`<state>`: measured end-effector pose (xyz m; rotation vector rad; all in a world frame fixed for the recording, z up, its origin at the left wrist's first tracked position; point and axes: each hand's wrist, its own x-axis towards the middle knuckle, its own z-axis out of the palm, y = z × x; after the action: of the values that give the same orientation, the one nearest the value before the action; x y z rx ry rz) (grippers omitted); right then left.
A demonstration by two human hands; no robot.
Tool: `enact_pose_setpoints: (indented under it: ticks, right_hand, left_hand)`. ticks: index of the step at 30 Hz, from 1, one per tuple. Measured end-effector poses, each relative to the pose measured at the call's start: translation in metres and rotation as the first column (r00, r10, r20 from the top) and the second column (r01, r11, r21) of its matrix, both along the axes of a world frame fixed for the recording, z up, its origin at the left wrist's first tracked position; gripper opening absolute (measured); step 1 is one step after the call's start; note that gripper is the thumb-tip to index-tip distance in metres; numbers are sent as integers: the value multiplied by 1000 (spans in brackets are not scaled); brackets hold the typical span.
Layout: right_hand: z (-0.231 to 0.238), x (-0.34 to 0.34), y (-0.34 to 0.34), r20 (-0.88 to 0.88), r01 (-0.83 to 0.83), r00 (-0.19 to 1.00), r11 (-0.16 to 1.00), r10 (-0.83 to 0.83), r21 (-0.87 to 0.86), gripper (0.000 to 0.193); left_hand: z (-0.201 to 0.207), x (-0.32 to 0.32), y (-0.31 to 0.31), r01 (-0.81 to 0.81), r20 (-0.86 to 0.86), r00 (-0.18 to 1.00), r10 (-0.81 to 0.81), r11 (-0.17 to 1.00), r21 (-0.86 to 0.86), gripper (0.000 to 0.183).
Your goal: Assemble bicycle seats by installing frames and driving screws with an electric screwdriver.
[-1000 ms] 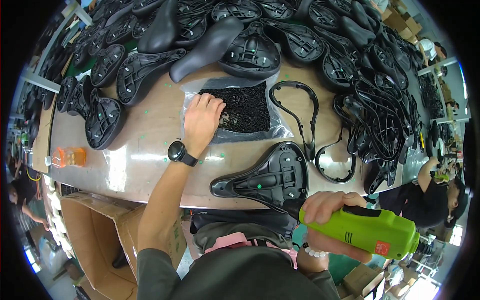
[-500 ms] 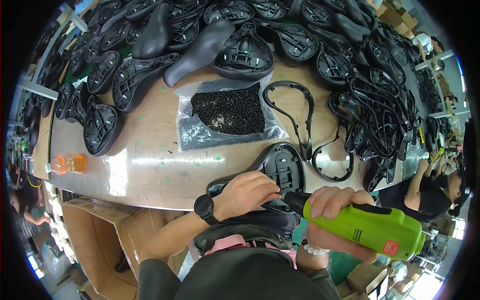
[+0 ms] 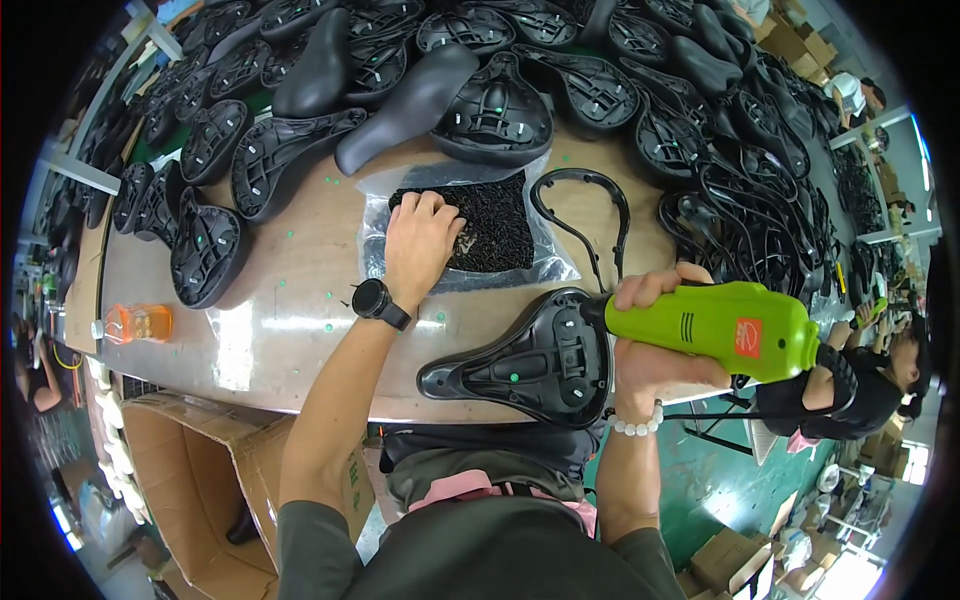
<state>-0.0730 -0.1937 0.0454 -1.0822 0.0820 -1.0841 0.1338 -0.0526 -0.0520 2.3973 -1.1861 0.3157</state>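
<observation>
Fingers bent, my left hand (image 3: 421,240) reaches into the small black screws (image 3: 500,225) in a clear plastic bag (image 3: 370,245); whatever its fingertips close on is hidden. My right hand (image 3: 660,345) is wrapped round a green electric screwdriver (image 3: 715,325), its black nose pointing left over the wide end of a saddle. That black bicycle saddle (image 3: 520,360) lies underside up at the table's front edge, its nose to the left. A rim-shaped black frame is fitted round its underside. Beyond it lies a loose black frame (image 3: 625,215).
Many black saddles (image 3: 495,115) crowd the table's far side. A tangled pile of black frames (image 3: 760,235) sits at right. An orange bottle (image 3: 140,324) lies at left, above an open cardboard box (image 3: 185,480). Another person (image 3: 870,385) sits at far right.
My left hand has left the saddle and moved away from me into the screws. My right hand has raised the screwdriver up and slightly left, off its low position at the saddle.
</observation>
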Motion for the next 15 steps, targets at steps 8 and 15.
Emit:
enact_pose_setpoints:
  ticks: [8,15]
  right_hand:
    - [-8,9,-1,-180,64,982,998,-61,14,116]
    - [-6,15,3,-308,-34,951,998,19,-45,112]
  left_hand:
    - [10,-18,-3,102,-60,991,-123,957,-273,10]
    - [49,-109,-10,486,-121,832,-541,816,-313,18]
